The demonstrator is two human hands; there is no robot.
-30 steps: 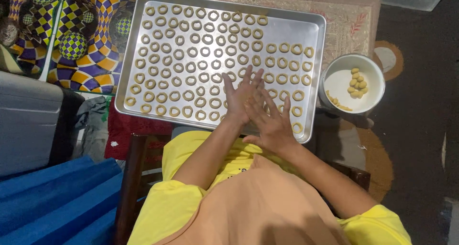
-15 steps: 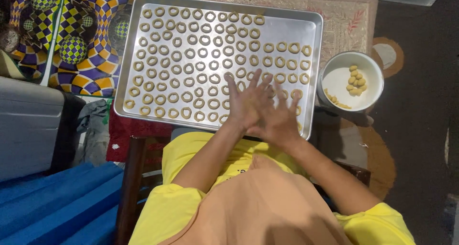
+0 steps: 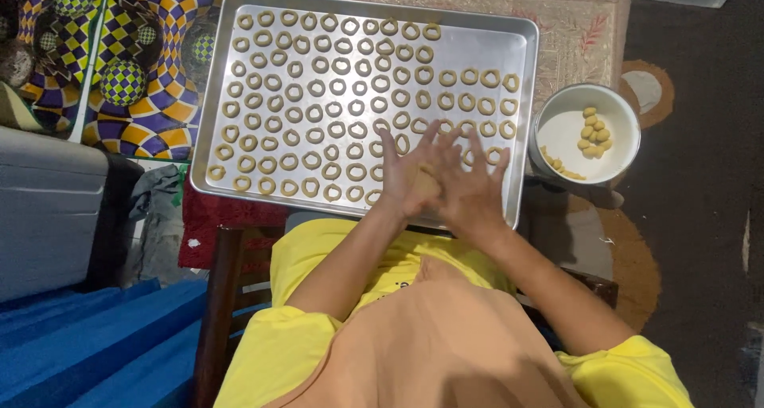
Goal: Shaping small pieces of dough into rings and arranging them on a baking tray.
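A large metal baking tray (image 3: 521, 50) carries several rows of small ring-shaped dough pieces (image 3: 322, 85). My left hand (image 3: 410, 173) and my right hand (image 3: 473, 185) are pressed palm to palm over the tray's near right corner, fingers spread, with a bit of yellowish dough (image 3: 428, 183) showing between the palms. To the right of the tray stands a white bowl (image 3: 557, 129) with several small dough balls (image 3: 594, 129) inside.
A patterned mat (image 3: 581, 34) lies under the tray. A cloth with bright checkered swirls (image 3: 151, 81) is at the upper left. A grey box (image 3: 44, 209) and blue corrugated sheeting (image 3: 87, 336) sit at the lower left. Dark floor spreads to the right.
My hands have slid against each other over the tray's near right corner, the right one now slightly forward. The view has shifted a little; the tray and bowl have stayed put.
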